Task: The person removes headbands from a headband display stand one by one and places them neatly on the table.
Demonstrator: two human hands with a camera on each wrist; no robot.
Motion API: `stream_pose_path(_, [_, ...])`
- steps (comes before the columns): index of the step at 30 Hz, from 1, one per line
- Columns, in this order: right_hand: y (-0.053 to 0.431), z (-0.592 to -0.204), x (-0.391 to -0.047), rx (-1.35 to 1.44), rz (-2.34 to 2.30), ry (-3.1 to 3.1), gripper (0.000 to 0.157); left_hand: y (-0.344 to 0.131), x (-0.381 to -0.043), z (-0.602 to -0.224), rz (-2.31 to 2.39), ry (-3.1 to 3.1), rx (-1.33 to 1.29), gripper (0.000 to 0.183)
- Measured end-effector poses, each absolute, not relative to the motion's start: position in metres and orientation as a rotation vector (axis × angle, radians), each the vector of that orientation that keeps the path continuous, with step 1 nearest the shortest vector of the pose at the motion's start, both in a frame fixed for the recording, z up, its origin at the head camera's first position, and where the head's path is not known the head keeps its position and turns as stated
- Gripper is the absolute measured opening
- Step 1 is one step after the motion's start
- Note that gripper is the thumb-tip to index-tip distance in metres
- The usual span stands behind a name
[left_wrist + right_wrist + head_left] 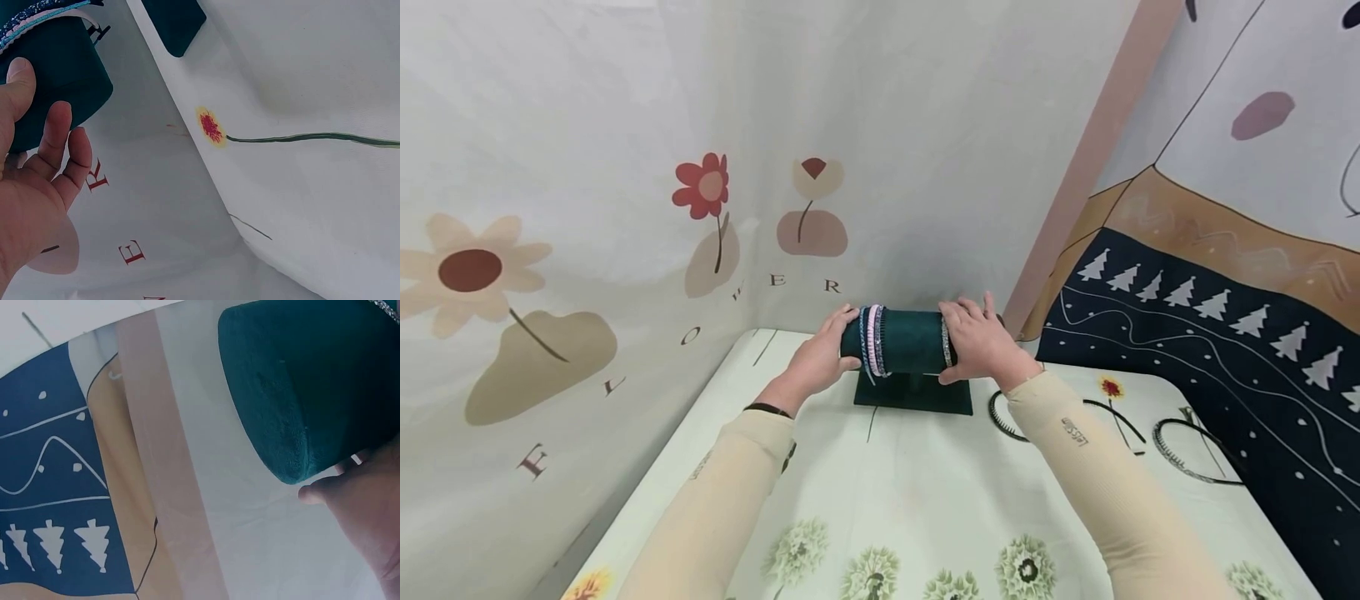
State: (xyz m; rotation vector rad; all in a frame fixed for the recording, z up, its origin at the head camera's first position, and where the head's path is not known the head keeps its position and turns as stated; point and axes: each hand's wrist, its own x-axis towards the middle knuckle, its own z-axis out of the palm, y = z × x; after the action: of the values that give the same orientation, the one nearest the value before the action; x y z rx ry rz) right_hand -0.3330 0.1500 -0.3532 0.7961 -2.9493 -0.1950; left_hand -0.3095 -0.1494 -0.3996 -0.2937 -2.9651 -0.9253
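A dark green velvet roll-shaped display stand stands near the back of the table, on a flat base. My left hand grips its left end, thumb across the front and other fingers over the top. Close beside that hand, a blue headband, a pink headband and a dark patterned one with teeth circle the roll. Toward the other end sits a silvery glitter headband; my right hand holds it against the roll, fingers above and thumb low. The right wrist view shows the roll's round end bare.
Black toothed headbands lie on the right of the table, one partly behind my right forearm and another farther right. A pale flower-printed cloth covers the table. Printed curtains rise right behind the stand and along the left.
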Motion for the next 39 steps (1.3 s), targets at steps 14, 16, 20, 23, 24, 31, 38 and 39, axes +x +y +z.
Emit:
stream_pose_path(14, [0.149,-0.342,-0.336,0.838,-0.187,-2.987,0.13,-0.149,-0.31,-0.401,-0.913,-2.971,-0.293,0.093])
stream_pose_path(16, [0.148,-0.342,-0.337,0.826,-0.181,-3.002,0.13,-0.148,-0.31,-0.4,-0.916,-2.979,-0.293,0.093])
stream_pose_path(20, [0.146,-0.343,-0.338,0.805,-0.175,-3.022,0.13,-0.148,-0.309,-0.399,-0.917,-2.988,-0.291,0.093])
stream_pose_path(23, [0.145,-0.345,-0.339,0.79,-0.185,-3.029,0.13,-0.149,-0.31,-0.398,-0.919,-2.98,-0.289,0.093])
stream_pose_path(24, [0.144,-0.345,-0.339,0.785,-0.19,-3.032,0.131,-0.15,-0.31,-0.398,-0.918,-2.977,-0.29,0.092])
stream_pose_path(31, [0.142,-0.344,-0.337,0.766,-0.251,-3.04,0.134,-0.151,-0.311,-0.398,-0.913,-2.971,-0.304,0.091])
stream_pose_path(38, [0.143,-0.344,-0.337,0.766,-0.28,-3.029,0.131,-0.15,-0.309,-0.397,-0.908,-2.975,-0.299,0.091])
stream_pose_path(39, [0.143,-0.344,-0.337,0.767,-0.283,-3.026,0.131,-0.15,-0.309,-0.396,-0.904,-2.978,-0.3,0.091])
